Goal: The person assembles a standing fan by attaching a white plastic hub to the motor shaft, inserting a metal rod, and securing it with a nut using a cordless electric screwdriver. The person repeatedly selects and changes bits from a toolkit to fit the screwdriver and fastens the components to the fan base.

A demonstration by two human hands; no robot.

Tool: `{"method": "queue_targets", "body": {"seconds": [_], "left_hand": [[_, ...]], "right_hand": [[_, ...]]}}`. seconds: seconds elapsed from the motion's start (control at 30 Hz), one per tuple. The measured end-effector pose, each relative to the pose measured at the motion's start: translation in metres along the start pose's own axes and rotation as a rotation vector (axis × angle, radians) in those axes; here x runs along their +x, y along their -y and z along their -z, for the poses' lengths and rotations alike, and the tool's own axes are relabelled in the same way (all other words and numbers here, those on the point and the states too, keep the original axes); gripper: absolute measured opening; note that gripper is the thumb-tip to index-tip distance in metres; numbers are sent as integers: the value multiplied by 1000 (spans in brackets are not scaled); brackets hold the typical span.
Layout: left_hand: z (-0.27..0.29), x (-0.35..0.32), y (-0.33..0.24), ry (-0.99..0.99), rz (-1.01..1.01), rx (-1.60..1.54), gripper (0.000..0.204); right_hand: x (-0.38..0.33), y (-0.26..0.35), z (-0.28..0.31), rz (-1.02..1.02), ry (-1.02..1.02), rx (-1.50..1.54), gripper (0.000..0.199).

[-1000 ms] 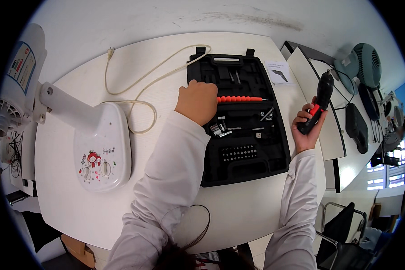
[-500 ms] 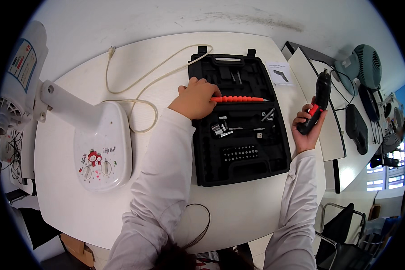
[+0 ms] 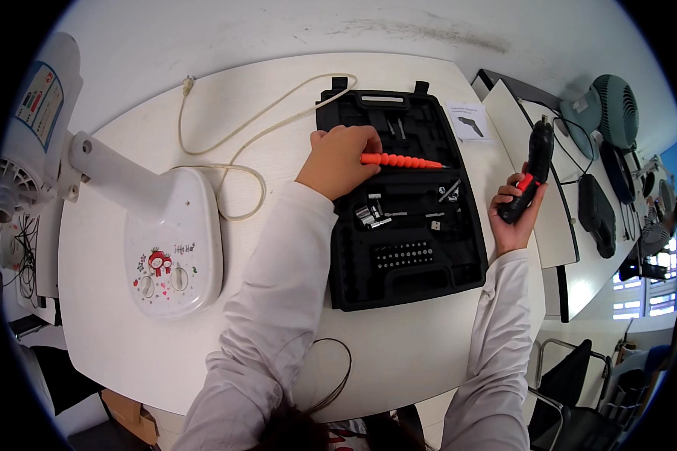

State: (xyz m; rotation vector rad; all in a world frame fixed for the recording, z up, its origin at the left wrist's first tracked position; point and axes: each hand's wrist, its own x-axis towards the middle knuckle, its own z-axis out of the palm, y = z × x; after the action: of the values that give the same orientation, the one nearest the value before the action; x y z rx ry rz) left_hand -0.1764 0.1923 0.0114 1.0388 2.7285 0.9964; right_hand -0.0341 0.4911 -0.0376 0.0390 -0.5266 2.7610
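The thumb and fingers of my left hand (image 3: 340, 161) are closed on the left end of an orange ribbed flexible bit extension (image 3: 406, 161). It lies across the middle of an opened black tool case (image 3: 459, 259), level with the hinge line. Raised beside the case, my right hand (image 3: 516, 218) grips a black and red cordless screwdriver (image 3: 540, 150) by its body, nose pointing up. In the case's near half sit chrome sockets (image 3: 371, 216), a row of small bits (image 3: 404, 255) and a small USB plug (image 3: 435, 225). Slim bits (image 3: 400, 129) rest in the far half.
A white fan base (image 3: 177, 255) with a cartoon print stands on the left of the white table (image 3: 399, 346). Its pale power cord (image 3: 244, 154) loops toward the case. A printed leaflet (image 3: 469, 122) lies at the back right. Further right are a teal fan (image 3: 613, 109) and a black case (image 3: 596, 214).
My left hand has shifted a little to the right, and its fingertips now pinch the end of the orange extension. My right hand and the screwdriver stay nearly still.
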Motion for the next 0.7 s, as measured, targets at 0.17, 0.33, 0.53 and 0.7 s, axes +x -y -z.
{"method": "queue_targets", "body": {"seconds": [0.17, 0.33, 0.53, 0.7], "left_hand": [[3, 5, 5, -22, -52, -350, 22], [10, 6, 2, 26, -100, -491, 23], [5, 7, 6, -4, -151, -534, 23], [3, 5, 6, -12, -110, -388, 21]], "right_hand": [[1, 0, 0, -3, 3, 24, 51], [0, 0, 0, 8, -13, 31, 50], [0, -1, -1, 8, -2, 40, 49], [0, -2, -2, 19, -18, 39, 48]]}}
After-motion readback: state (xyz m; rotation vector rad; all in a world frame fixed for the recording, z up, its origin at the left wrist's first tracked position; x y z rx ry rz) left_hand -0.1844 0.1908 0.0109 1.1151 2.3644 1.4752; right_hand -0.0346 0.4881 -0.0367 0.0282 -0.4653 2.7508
